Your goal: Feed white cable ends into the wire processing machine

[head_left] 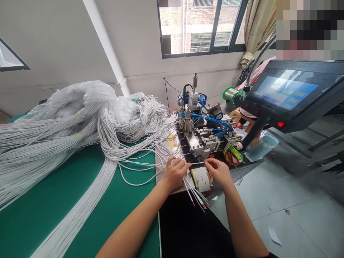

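Note:
My left hand (pixel 175 173) is closed around several white cables, and their stripped ends (pixel 199 199) hang below it with reddish wire showing at some tips. A single white cable (pixel 198 163) stretches level between my two hands. At its right end, my right hand (pixel 218 172) pinches it between thumb and fingertips. Both hands are just in front of a small bench machine (pixel 199 143) with metal cylinders and blue air tubes. Below the cable lies a small block with white paper on it (pixel 202 179).
A big heap of white cables (pixel 134 125), partly in clear plastic, covers the green table (pixel 129 211). At right stand a control screen (pixel 287 91), a solder wire spool (pixel 233 95) and red-handled scissors (pixel 233 157). A person in pink sits behind the screen.

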Demonstrator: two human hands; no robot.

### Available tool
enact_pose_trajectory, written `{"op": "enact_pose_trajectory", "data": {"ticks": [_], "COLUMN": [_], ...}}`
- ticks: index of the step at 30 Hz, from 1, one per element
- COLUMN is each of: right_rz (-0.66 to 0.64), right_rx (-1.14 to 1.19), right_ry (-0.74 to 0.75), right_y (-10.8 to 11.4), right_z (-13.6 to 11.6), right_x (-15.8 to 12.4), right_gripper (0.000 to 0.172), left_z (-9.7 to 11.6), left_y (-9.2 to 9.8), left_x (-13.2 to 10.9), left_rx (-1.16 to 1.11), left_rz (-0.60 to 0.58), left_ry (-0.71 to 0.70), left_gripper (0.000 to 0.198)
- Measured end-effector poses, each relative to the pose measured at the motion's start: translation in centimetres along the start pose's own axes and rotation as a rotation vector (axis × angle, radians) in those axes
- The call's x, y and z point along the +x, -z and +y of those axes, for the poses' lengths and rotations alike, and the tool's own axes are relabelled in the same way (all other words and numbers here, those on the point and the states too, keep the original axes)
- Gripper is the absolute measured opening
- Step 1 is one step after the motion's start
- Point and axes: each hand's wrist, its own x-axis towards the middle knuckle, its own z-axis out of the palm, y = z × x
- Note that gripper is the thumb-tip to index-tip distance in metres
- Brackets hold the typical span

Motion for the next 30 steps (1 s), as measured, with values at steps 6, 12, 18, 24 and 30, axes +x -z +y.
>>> {"op": "enact_pose_trajectory", "data": {"ticks": [6, 12, 18, 24, 30], "right_rz": [-0.035, -0.130, -0.192, -0.237, -0.221], "right_rx": [-0.046, 0.001, 0.106, 0.334, 0.449], "right_ry": [0.121, 0.193, 0.145, -0.078, -0.162], "right_y": [-0.7, -0.9, -1.4, -2.2, -2.4], "right_z": [-0.2, 0.4, 1.4, 1.7, 1.8], "right_x": [1.2, 2.2, 2.9, 3.2, 2.7], "right_gripper": [0.032, 0.026, 0.025, 0.030, 0.035], "left_z": [0.1, 0.2, 0.2, 0.1, 0.1], "left_y": [-0.3, -0.1, -0.3, -0.5, -0.5], "left_x": [0.0, 0.1, 0.1, 0.0, 0.1], "left_rx": [0.010, 0.016, 0.013, 0.006, 0.001], "left_rz": [0.042, 0.051, 0.044, 0.035, 0.035], "left_ry": [0.045, 0.069, 0.067, 0.076, 0.103], "left_gripper": [0.026, 0.023, 0.019, 0.018, 0.017]}}
